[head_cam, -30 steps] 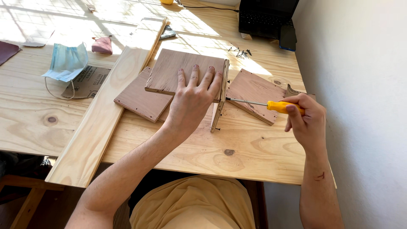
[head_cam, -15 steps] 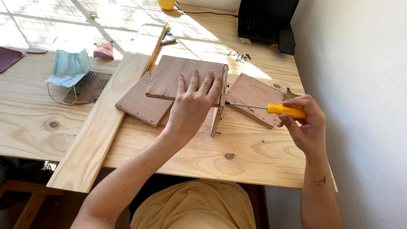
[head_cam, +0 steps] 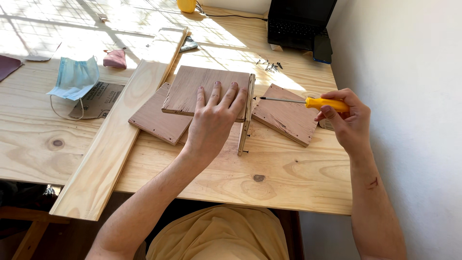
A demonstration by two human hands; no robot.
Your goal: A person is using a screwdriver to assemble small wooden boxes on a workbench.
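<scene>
My left hand (head_cam: 215, 120) lies flat, fingers spread, on a brown wooden board (head_cam: 199, 86) that rests raised on another brown board (head_cam: 156, 120). A third board stands on edge (head_cam: 246, 113) against the right side of the top one. My right hand (head_cam: 345, 115) grips a yellow-handled screwdriver (head_cam: 308, 101) held level, its tip at the upper face of the upright board. A fourth square brown board (head_cam: 285, 113) lies flat under the screwdriver shaft.
A long pale plank (head_cam: 120, 130) runs diagonally across the wooden table (head_cam: 288, 178). A blue face mask (head_cam: 74, 77) lies on sandpaper at left. Loose screws (head_cam: 269, 65), a laptop (head_cam: 298, 21), a phone (head_cam: 321, 48) and a white wall at right.
The view has shifted slightly; my right hand and screwdriver hold nearly the same place against the upright board. My left hand stays flat on the top board.
</scene>
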